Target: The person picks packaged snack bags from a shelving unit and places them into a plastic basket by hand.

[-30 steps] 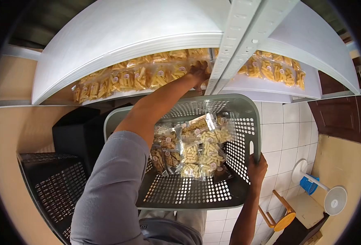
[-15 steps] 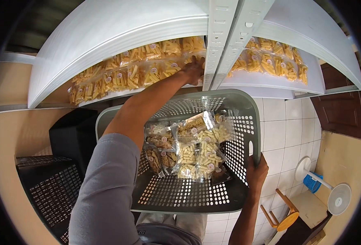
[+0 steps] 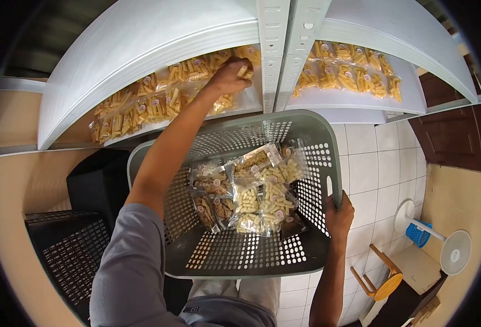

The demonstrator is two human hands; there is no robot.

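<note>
Landmark: the grey basket (image 3: 311, 256), a perforated laundry-style tub held at waist height below a white shelf (image 3: 142, 41).
Right hand (image 3: 339, 217): closed around the basket's right rim, beside the handle slot.
Basket contents: clear snack packets (image 3: 262, 199) heaped in the basket's middle, lying flat at mixed angles.
Black crate (image 3: 69, 253): on the floor left of the basket.
Fan (image 3: 454, 252): white, on the floor well right of the basket.
Left hand (image 3: 227, 76): stretched up beyond the basket's far rim, fingers curled on a yellow snack packet (image 3: 244, 70).
Packet's place: on the shelf board above the basket, beside the upright post (image 3: 271, 54).
Packet's axis: cannot tell; mostly hidden under the hand.
Shelf rows (image 3: 159, 101): more yellow packets side by side.
</note>
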